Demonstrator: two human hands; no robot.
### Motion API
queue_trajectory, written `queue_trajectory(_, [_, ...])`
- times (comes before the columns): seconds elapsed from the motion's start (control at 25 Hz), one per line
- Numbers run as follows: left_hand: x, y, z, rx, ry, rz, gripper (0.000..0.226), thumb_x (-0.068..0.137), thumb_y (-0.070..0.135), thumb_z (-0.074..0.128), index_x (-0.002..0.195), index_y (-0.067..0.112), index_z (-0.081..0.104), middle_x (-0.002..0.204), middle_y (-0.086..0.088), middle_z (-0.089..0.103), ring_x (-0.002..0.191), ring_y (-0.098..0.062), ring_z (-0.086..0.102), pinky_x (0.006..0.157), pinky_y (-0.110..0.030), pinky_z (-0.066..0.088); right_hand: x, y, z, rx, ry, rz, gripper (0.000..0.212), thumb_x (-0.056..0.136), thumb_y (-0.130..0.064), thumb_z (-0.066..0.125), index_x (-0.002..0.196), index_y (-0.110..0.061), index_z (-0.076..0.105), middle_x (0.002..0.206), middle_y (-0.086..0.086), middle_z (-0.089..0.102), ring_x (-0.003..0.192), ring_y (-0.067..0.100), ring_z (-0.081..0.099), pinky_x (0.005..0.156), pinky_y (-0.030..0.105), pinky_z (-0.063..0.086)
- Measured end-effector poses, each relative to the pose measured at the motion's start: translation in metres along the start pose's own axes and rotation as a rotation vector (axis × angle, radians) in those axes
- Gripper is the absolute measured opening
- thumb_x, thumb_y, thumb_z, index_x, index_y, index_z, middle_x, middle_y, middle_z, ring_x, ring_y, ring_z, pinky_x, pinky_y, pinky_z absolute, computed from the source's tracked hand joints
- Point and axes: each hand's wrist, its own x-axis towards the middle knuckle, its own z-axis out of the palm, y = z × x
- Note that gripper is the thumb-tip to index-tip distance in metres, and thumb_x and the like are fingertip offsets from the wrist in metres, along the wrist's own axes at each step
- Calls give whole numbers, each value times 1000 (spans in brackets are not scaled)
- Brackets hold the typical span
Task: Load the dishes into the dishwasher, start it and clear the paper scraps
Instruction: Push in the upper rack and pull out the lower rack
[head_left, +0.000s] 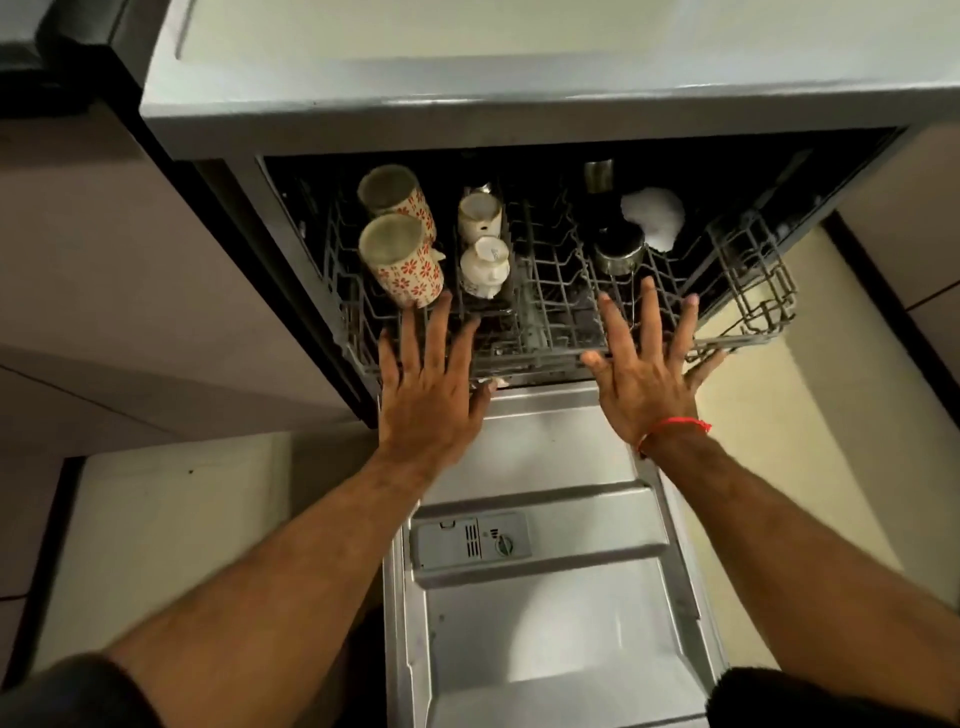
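Note:
The dishwasher's upper wire rack (550, 312) is partly pulled out over the open door (545, 613). It holds two red-flowered mugs (402, 270), two small white cups (483, 260), a steel cup (618, 254) and a white bowl (655, 218) further back. My left hand (431, 384) lies flat with straight, spread fingers on the rack's front left edge. My right hand (649, 374) lies the same way on the front right edge, a red thread around its wrist. Neither hand holds anything.
The dishwasher's grey top (467, 88) juts out above the rack. A detergent compartment (470, 540) sits in the lowered door. Pale floor tiles (171, 530) lie on both sides, with cabinet fronts (104, 260) at the left and right.

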Motion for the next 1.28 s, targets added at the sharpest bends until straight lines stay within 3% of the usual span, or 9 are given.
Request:
queue_trajectory(0.24, [84, -26, -1, -30, -116, -45, 94, 89, 69, 50, 160, 25, 7, 167, -11, -6, 152, -42, -6, 117, -66, 1, 71, -29, -5, 65, -2, 43, 61, 97, -66, 15, 152, -48, -6, 163, -2, -23, 143, 45, -29, 106, 80, -4])
queue_trajectory(0.52, [79, -21, 8, 9, -33, -52, 100, 85, 72, 52, 160, 25, 4, 167, -15, -9, 152, -44, -9, 116, -69, 3, 75, -22, 3, 84, 14, 0, 63, 97, -67, 17, 152, -48, -8, 162, 1, -25, 143, 47, -29, 111, 73, -9])
queue_trajectory(0.76, [75, -23, 8, 18, -7, -31, 102, 84, 68, 58, 160, 19, 11, 167, -15, -3, 152, -42, -9, 118, -68, 1, 71, -18, 4, 139, 53, -43, 65, 96, -68, 21, 154, -45, 2, 165, -2, -15, 145, 43, -27, 111, 71, -13])
queue_trajectory(0.96, [40, -27, 24, -149, 223, 79, 92, 88, 51, 65, 156, 12, 16, 164, -23, 7, 152, -45, 4, 122, -61, 5, 37, -15, 31, 440, 401, -78, 66, 102, -43, 48, 156, -19, 20, 165, 14, 1, 151, 38, -5, 120, 62, 8])
queue_trajectory(1.04, [4, -33, 48, -221, 221, 136, 89, 87, 48, 67, 152, 14, 17, 161, -22, 9, 150, -44, 13, 120, -61, 15, 7, -12, 62, 581, 438, -14, 70, 96, -40, 60, 153, -15, 27, 162, 18, 8, 151, 33, 7, 121, 51, 18])
queue_trajectory(1.16, [-30, -41, 89, -330, -17, -90, 95, 84, 61, 64, 155, 22, 14, 162, -15, 10, 146, -39, 23, 112, -60, 28, -16, -17, 102, 851, 262, 248, 86, 85, -46, 72, 152, -19, 25, 158, 13, 14, 148, 26, 18, 120, 41, 22])
queue_trajectory(1.28, [-11, -35, 120, -727, -218, -742, 105, 78, 76, 63, 156, 29, 13, 161, -11, 16, 141, -39, 31, 112, -56, 35, 7, -27, 127, 1201, 36, 561, 117, 73, -58, 78, 157, -23, 4, 164, 6, 4, 150, 22, 12, 121, 42, 16])
